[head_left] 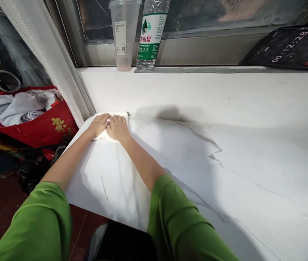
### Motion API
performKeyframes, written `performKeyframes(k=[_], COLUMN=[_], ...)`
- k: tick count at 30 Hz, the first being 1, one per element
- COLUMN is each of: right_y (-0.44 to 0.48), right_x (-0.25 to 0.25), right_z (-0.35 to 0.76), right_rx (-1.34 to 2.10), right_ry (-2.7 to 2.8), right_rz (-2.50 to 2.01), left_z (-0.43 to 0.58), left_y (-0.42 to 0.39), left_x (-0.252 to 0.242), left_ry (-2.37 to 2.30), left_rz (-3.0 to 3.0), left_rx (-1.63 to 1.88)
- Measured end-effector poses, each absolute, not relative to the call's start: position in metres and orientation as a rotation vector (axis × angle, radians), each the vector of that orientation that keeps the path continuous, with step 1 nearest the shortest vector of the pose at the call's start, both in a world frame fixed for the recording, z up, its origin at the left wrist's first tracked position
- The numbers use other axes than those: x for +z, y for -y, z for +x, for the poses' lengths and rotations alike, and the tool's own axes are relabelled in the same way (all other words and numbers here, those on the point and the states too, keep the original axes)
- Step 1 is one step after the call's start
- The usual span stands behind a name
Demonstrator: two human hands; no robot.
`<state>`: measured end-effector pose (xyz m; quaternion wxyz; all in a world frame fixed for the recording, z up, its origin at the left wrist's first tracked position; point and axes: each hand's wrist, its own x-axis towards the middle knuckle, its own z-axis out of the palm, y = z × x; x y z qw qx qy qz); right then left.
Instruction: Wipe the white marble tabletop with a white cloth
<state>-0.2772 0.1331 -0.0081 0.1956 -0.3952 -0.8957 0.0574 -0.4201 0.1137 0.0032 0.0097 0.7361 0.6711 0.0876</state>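
A folded white cloth (104, 135) lies at the far left corner of the marble-patterned white table (170, 163). My left hand (98, 125) rests flat on its left part, fingers pointing right. Beside it, touching, my right hand (118, 127) presses on the cloth with its fingers laid out toward the wall. The cloth is partly hidden under both hands.
On the window sill stand a clear plastic cup (126, 36) and a water bottle (151, 40). A phone (297, 49) showing a timer leans at the right. Left of the table are a white curtain (42, 43) and a red bag (42, 127) holding pale fabric.
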Motion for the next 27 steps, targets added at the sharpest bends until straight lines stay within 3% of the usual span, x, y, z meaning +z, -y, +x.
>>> performKeyframes(k=[9,18,22,27], right_y=[-0.113,0.002,0.037,0.040], right_x=[-0.025,-0.027,-0.026,0.024], right_z=[-0.217,-0.106,-0.066,-0.014], right_rx=[-0.026,-0.046,0.121,0.619], right_ry=[2.488,2.533,2.513,2.421], right_rz=[-1.047,-0.887,-0.860,-0.752], left_z=[-0.360,-0.261,-0.226,-0.212], left_y=[-0.079,0.042,0.081,0.083], left_x=[-0.004,-0.013,-0.012,-0.004], left_ry=[-2.098,-2.064,-1.970,-1.853], left_rz=[2.343,2.429,2.497,2.487], left_rx=[0.304,0.363,0.420,0.436])
